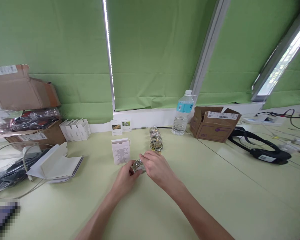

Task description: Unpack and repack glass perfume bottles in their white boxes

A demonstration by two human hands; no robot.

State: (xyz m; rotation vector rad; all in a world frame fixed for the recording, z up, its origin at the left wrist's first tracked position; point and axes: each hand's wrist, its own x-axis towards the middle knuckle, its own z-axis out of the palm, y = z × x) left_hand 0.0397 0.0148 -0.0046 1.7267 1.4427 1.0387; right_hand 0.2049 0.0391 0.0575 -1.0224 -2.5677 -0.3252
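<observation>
We see both bare hands at the near middle of the pale green worktop (185, 213). The left hand (125, 177) grips a small, clear, glass-like piece (139, 166), its fingers and thumb curled around it. The right hand (158, 168) meets the piece at its upper right, fingertips drawn together — we cannot tell whether they pinch it or something small on it.

Just beyond the right hand we find a row of similar clear round pieces (156, 140), running away from us. An upright white box (120, 152) with printed text stands just beside the left hand, on its far side. Behind that box we notice two picture cards (117, 128) leaning at the wall, and farther right a water bottle (182, 116) beside an open cardboard box (212, 128).
</observation>
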